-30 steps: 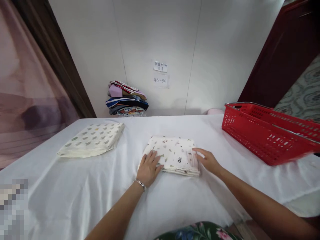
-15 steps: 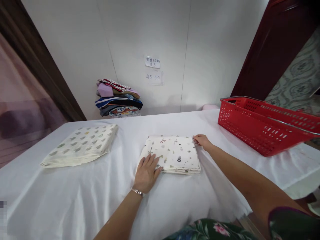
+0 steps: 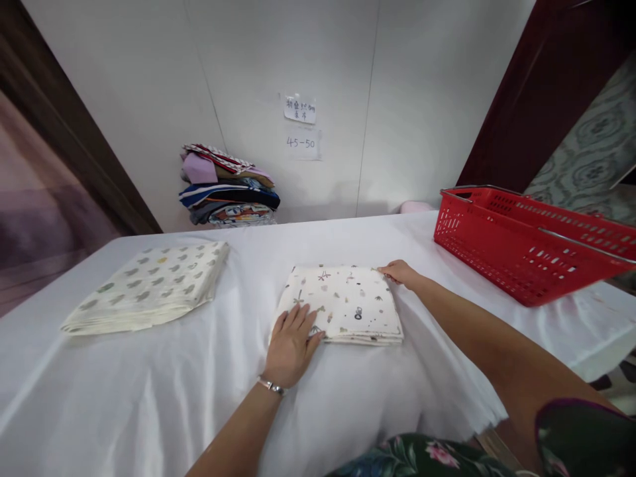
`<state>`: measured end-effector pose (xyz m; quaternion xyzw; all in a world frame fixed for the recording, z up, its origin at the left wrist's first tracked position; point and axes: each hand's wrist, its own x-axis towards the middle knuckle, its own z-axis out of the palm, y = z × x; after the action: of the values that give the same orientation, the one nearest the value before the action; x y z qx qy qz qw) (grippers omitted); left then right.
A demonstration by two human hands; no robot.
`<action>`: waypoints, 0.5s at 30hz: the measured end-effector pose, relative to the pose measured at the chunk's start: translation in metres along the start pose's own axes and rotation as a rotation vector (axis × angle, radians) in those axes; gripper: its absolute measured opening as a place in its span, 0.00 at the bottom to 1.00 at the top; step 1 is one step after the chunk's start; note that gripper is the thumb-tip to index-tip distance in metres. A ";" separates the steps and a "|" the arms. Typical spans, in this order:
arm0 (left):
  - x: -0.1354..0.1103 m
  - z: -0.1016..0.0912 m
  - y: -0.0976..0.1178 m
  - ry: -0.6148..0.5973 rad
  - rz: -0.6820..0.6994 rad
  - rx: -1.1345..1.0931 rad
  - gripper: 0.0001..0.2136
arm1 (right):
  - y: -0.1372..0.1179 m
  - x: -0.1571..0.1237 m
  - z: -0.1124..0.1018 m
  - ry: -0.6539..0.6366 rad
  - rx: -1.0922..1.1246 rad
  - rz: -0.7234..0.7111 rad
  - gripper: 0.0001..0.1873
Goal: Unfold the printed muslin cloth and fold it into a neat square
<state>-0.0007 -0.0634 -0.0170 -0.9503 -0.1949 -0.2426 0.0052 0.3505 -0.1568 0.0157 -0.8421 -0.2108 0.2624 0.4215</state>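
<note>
A folded white cloth [image 3: 342, 301] printed with small plants and animals lies on the white-covered table in front of me. My left hand [image 3: 292, 341] rests flat on its near left corner, fingers stretched out, a silver bracelet on the wrist. At the far right corner my right hand [image 3: 399, 271] pinches the cloth's edge, thumb and fingertips together. Several layers show along the near edge of the fold. To the left lies another folded cloth [image 3: 149, 285], cream with grey-green printed shapes, which neither hand touches.
A red plastic basket [image 3: 517, 255] with metal handles stands at the table's right side. Against the back wall is a pile of folded fabrics [image 3: 228, 192]. Two paper notes [image 3: 302, 126] are stuck on the wall, and a brown curtain [image 3: 69, 126] hangs at the left.
My right hand has shifted slightly left along the cloth's far right corner. My left hand stays flat in place. The whole view has moved slightly.
</note>
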 end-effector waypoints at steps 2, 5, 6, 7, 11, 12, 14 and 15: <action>0.000 -0.001 0.000 0.003 -0.001 -0.011 0.19 | 0.000 0.001 0.000 -0.001 0.011 0.003 0.15; -0.001 -0.001 0.000 0.006 -0.003 -0.022 0.19 | 0.001 0.000 0.001 0.015 0.028 0.014 0.14; -0.001 -0.002 0.001 0.005 -0.005 -0.023 0.19 | 0.001 -0.001 0.002 0.020 0.032 0.020 0.14; -0.001 -0.002 0.001 0.003 -0.007 -0.025 0.19 | 0.002 -0.002 0.003 0.025 0.035 0.025 0.14; 0.000 -0.003 0.002 0.002 -0.014 -0.041 0.19 | 0.004 -0.007 0.005 0.037 0.050 0.025 0.14; 0.001 -0.003 0.002 0.000 -0.015 -0.041 0.19 | 0.005 -0.008 0.005 0.036 0.052 0.018 0.13; 0.001 -0.004 0.003 -0.010 -0.016 -0.034 0.19 | 0.005 -0.012 0.003 0.030 0.046 0.004 0.13; 0.001 -0.004 0.003 -0.016 -0.016 -0.029 0.19 | 0.006 -0.015 0.002 0.025 0.039 -0.003 0.13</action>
<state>-0.0004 -0.0659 -0.0126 -0.9506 -0.1988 -0.2380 -0.0122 0.3388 -0.1675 0.0141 -0.8365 -0.2016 0.2553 0.4410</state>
